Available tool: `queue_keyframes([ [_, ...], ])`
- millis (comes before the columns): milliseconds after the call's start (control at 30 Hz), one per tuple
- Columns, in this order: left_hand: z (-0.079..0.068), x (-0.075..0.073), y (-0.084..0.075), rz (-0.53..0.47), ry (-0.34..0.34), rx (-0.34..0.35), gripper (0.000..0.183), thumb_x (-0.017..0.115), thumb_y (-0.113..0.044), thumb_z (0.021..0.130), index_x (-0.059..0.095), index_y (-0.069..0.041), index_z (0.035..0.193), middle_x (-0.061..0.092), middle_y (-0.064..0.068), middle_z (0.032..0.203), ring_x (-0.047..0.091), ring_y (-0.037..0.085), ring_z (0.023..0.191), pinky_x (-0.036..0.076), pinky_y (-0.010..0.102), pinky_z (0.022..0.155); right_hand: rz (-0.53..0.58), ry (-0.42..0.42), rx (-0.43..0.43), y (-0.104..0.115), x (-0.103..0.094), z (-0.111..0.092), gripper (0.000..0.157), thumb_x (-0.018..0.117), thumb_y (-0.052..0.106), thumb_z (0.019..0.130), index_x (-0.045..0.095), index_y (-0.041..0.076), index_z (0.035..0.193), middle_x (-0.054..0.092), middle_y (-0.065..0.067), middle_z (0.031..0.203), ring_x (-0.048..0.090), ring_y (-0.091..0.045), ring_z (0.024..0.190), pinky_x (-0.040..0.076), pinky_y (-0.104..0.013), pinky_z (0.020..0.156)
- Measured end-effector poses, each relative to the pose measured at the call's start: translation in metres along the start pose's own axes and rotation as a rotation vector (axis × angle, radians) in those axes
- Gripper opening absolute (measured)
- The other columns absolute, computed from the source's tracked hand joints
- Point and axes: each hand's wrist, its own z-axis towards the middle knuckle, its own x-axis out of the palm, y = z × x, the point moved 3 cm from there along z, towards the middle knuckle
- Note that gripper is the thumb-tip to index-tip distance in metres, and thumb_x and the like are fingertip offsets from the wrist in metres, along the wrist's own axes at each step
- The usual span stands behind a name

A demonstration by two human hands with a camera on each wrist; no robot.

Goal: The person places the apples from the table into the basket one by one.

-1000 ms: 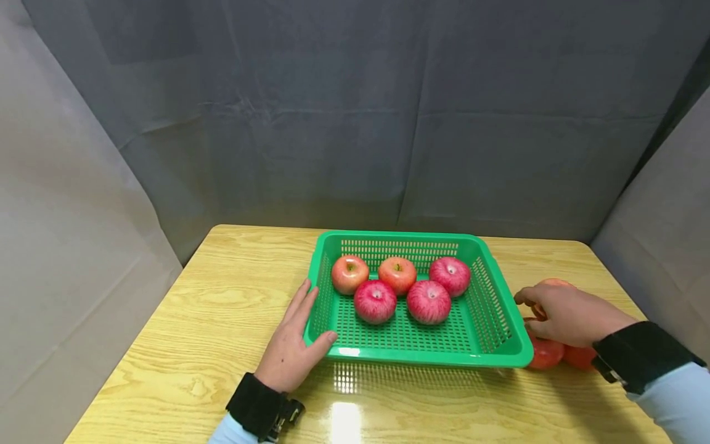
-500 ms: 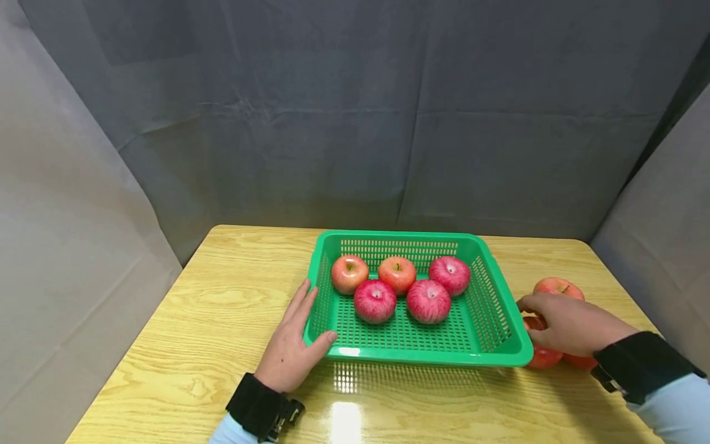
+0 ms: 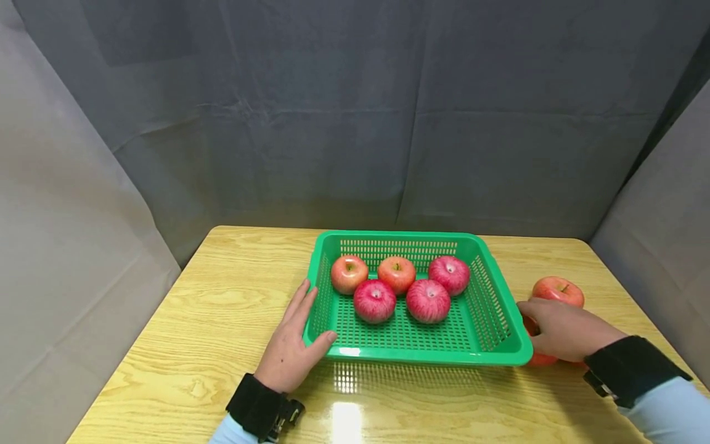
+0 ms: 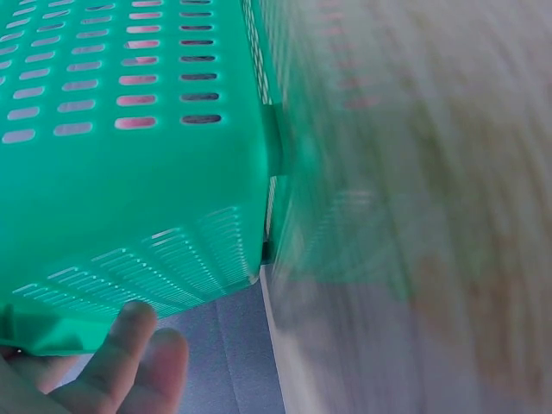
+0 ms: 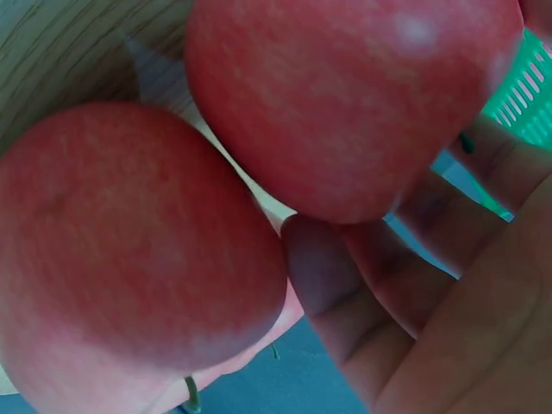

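My left hand (image 3: pixel 291 354) rests at the left side of a green plastic basket (image 3: pixel 410 356). Its fingers lie straight along the outer wall, and the thumb is over the front corner. Inside the basket sit several apples, some orange-red (image 3: pixel 349 274), others deep pink with pale streaks (image 3: pixel 429 301). To the right of the basket my right hand (image 3: pixel 571 330) grips a red apple (image 5: pixel 345 103), fingers curled round its side; in the head view the hand covers most of it. Close beside it, in the right wrist view, is another red apple (image 5: pixel 138 241).
Behind the right hand another orange-red apple (image 3: pixel 559 291) lies on the wooden table (image 3: pixel 183 345). A dark grey cloth (image 3: pixel 310 123) hangs behind the table, with pale cloth panels at both sides. Black bands are worn on both wrists.
My right hand has lowered slightly toward me and closed round a red apple, uncovering the orange-red apple behind it. The left hand and the basket have stayed in place.
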Motion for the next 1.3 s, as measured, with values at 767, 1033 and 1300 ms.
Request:
queue_keyframes([
  [767, 0.000, 0.000, 0.001, 0.006, -0.005, 0.024, 0.081, 0.056, -0.056, 0.089, 0.025, -0.013, 0.150, 0.010, -0.002, 0.157, 0.017, 0.014, 0.135, 0.037, 0.055, 0.100, 0.013, -0.076, 0.028, -0.006, 0.005, 0.011, 0.036, 0.069, 0.048, 0.083, 0.060, 0.024, 0.109, 0.058, 0.004, 0.099, 0.051, -0.013, 0.084, 0.050, -0.045, 0.078],
  [1033, 0.000, 0.000, 0.001, -0.012, 0.007, -0.002, 0.080, 0.055, -0.057, 0.089, 0.024, -0.016, 0.150, 0.010, -0.005, 0.157, 0.016, 0.009, 0.135, 0.037, 0.054, 0.100, 0.013, -0.071, 0.034, -0.008, 0.008, 0.017, 0.041, 0.072, 0.045, 0.080, 0.062, 0.021, 0.112, 0.059, 0.001, 0.102, 0.053, -0.016, 0.090, 0.050, -0.052, 0.082],
  [1300, 0.000, 0.000, 0.002, -0.009, 0.008, 0.002, 0.080, 0.055, -0.057, 0.089, 0.024, -0.015, 0.150, 0.009, -0.005, 0.157, 0.016, 0.011, 0.135, 0.037, 0.053, 0.100, 0.002, -0.076, 0.012, -0.010, 0.008, 0.014, 0.060, 0.074, 0.059, 0.071, 0.059, 0.021, 0.116, 0.056, 0.003, 0.101, 0.050, -0.014, 0.088, 0.050, -0.046, 0.079],
])
